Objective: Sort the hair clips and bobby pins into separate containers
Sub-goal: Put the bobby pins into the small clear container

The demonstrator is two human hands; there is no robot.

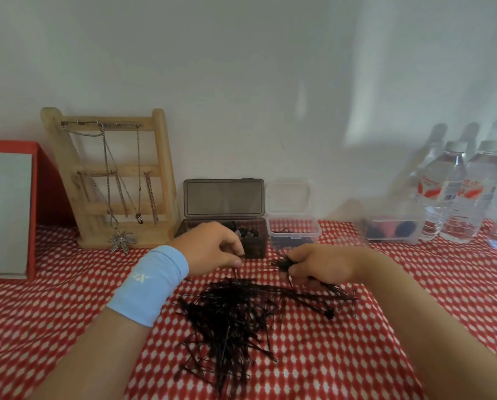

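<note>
A loose pile of black bobby pins (233, 321) lies in the middle of the desk, on a red-and-white patterned cloth (328, 356). At the pile's far edge the left hand (209, 246), with a light blue wristband (149, 284), brings thumb and forefinger together on what looks like a single pin (235, 272), the other fingers curled. Just to the right, the right hand (319, 264) has its fingers curled round a bundle (283, 262) of pins whose ends splay out past the fingers. Along the desk's rear edge, against the wall, a dark tinted box (257, 249) stands open and holds small dark clips. A small clear container (293, 235) stands open beside it with dark items inside. Farther right are a clear box (391, 226) and water bottles (440, 194). To the left stand a wooden necklace stand (111, 180) and a red box (48, 183).
</note>
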